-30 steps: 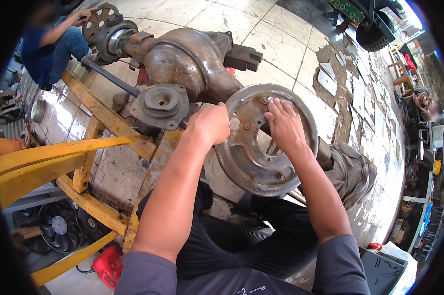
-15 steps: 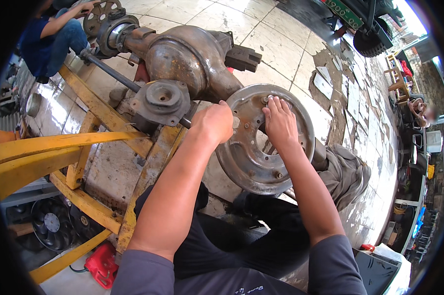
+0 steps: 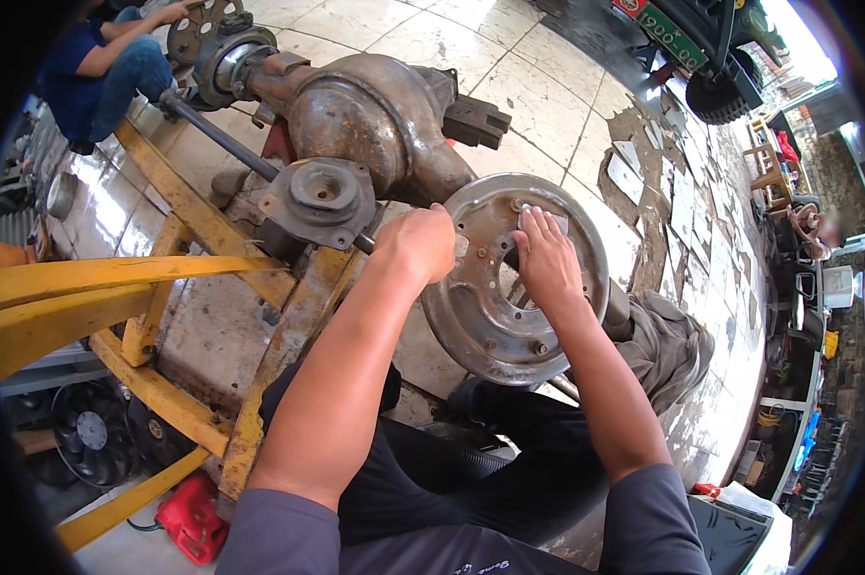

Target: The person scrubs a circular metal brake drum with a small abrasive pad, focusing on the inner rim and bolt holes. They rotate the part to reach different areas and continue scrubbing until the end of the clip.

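Note:
A round metal brake backing plate (image 3: 490,356) with bolts, small holes and a large centre opening stands tilted in front of me. My left hand (image 3: 415,241) is closed in a fist around its left rim. On the plate's upper face, my right hand (image 3: 549,254) lies with fingers together and nearly straight. Beneath those fingers shows the edge of a small light-grey sheet (image 3: 561,223), like sandpaper, pressed against the metal. Behind the plate is a rusty axle housing (image 3: 351,110). A flanged metal part (image 3: 319,189) sits left of my left hand.
A yellow steel frame (image 3: 130,278) fills the left side. A crumpled grey cloth (image 3: 664,340) lies around the axle end at right. At far left a person (image 3: 102,72) squats, touching a round metal part. A red container (image 3: 195,517) and a black fan (image 3: 89,431) are low left.
The right hand has slid slightly downward on the plate, and the grey sheet's edge now shows beside its fingers. My left hand keeps its hold on the rim. The view shifted a little.

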The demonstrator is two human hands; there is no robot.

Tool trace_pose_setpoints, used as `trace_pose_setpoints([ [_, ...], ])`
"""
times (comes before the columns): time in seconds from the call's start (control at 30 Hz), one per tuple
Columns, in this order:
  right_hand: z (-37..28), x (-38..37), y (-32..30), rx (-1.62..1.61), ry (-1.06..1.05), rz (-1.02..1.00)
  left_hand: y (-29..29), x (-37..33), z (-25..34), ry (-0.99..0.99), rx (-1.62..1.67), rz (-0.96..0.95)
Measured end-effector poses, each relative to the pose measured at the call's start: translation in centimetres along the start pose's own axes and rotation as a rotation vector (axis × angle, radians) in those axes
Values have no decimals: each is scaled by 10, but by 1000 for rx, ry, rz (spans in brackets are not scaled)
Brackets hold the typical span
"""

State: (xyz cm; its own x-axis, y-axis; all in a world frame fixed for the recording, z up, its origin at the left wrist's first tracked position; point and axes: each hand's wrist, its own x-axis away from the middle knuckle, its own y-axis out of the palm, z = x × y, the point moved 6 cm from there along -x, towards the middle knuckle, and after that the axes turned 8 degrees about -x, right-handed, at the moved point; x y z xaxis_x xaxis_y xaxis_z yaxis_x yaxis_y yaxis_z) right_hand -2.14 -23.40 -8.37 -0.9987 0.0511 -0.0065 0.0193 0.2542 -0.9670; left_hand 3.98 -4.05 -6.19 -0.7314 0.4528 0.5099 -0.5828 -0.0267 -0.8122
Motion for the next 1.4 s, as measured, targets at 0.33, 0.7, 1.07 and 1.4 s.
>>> trace_pose_setpoints([
  [0.33, 0, -3, 0, 2, 48, 25, 1, -2, 1, 6, -5, 3],
  [0.7, 0, -10, 3, 26, 93, 45, 2, -1, 3, 14, -4, 14],
  [1.07, 6, -7, 4, -20, 46, 52, -2, -3, 5, 14, 10, 34],
  [1.4, -5, 16, -62, -168, 50, 347, 0, -5, -1, -15, 28, 1],
])
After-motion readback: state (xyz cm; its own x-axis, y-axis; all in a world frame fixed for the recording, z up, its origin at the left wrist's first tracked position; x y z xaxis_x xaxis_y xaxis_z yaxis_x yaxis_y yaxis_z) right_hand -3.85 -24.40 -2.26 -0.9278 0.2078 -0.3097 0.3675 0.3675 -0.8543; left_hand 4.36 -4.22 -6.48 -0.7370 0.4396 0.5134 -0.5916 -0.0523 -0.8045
